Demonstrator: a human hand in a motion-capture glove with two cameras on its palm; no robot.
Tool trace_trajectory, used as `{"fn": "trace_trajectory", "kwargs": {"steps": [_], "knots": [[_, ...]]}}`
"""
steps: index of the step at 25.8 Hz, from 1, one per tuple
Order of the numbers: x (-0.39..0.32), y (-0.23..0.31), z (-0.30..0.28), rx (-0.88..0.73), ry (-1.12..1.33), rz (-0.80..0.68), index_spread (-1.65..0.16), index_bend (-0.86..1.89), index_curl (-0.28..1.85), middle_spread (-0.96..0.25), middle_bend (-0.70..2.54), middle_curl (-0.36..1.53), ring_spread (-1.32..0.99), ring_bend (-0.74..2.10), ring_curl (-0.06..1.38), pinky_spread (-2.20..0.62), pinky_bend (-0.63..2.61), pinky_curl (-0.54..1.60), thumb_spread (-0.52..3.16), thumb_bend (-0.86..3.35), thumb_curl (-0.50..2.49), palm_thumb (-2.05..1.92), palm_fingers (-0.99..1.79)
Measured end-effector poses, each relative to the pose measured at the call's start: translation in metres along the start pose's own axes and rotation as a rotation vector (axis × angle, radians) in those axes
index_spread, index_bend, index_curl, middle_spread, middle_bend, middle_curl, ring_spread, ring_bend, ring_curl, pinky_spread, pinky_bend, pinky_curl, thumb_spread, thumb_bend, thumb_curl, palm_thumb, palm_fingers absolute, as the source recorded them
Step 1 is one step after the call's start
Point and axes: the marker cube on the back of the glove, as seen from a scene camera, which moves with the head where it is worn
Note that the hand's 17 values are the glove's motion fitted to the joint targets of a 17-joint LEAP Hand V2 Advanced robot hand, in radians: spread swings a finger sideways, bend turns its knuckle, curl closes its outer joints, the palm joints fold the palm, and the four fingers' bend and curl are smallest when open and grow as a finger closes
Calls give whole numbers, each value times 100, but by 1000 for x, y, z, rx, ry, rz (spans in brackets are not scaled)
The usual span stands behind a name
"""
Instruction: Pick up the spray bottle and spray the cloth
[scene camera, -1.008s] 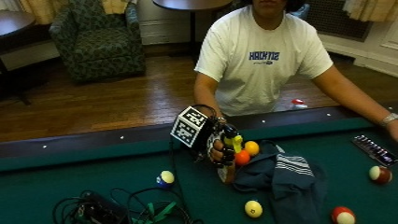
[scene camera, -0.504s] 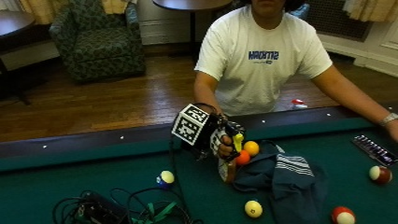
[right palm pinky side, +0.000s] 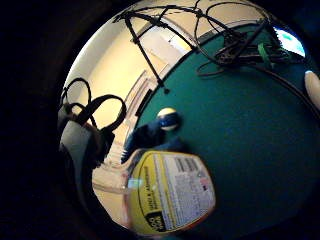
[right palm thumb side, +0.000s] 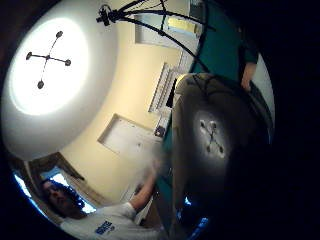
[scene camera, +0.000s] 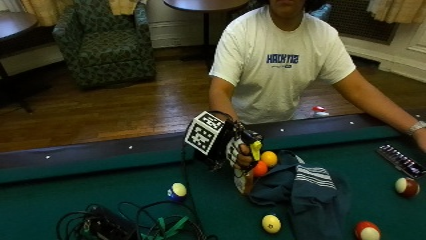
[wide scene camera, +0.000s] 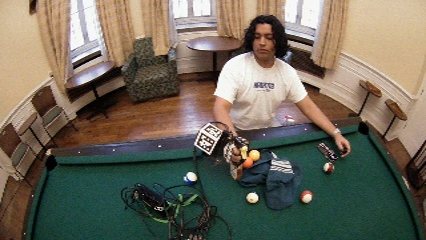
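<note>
Near the far rail of the pool table (scene camera: 80, 200), about midway along it, the gloved right hand (scene camera: 236, 150) has its fingers curled round the neck of the spray bottle (scene camera: 245, 172), which is held upright just above the felt with its yellow-labelled body hanging below the hand. Touching the bottle's side lies the dark blue cloth (scene camera: 303, 192), crumpled on the felt and reaching toward the near edge. Two orange balls (scene camera: 265, 163) sit against the cloth beside the bottle. A blue-striped ball (scene camera: 177, 190) rests apart, by a tangle of cables (scene camera: 126, 225).
</note>
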Motion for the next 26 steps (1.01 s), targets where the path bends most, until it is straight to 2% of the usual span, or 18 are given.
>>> {"fn": "trace_trajectory", "kwargs": {"steps": [8, 13, 22, 26], "knots": [[-5, -5, -7, -23, 8, -15, -27, 38, 54, -22, 56, 57, -21, 69, 49, -32, 45, 43, 41, -2, 69, 95, 140], [-29, -15, -30, -78, 47, -77, -27, 41, 56, -22, 58, 58, -21, 70, 49, -32, 45, 43, 37, -2, 71, 95, 140], [-100, -49, -67, -551, 322, -222, -26, 45, 59, -21, 61, 58, -21, 71, 50, -32, 46, 43, 31, -3, 75, 94, 139], [-119, -65, -75, -653, 464, -227, -26, 45, 60, -21, 61, 58, -20, 71, 50, -32, 46, 43, 30, -3, 76, 93, 139]]}}
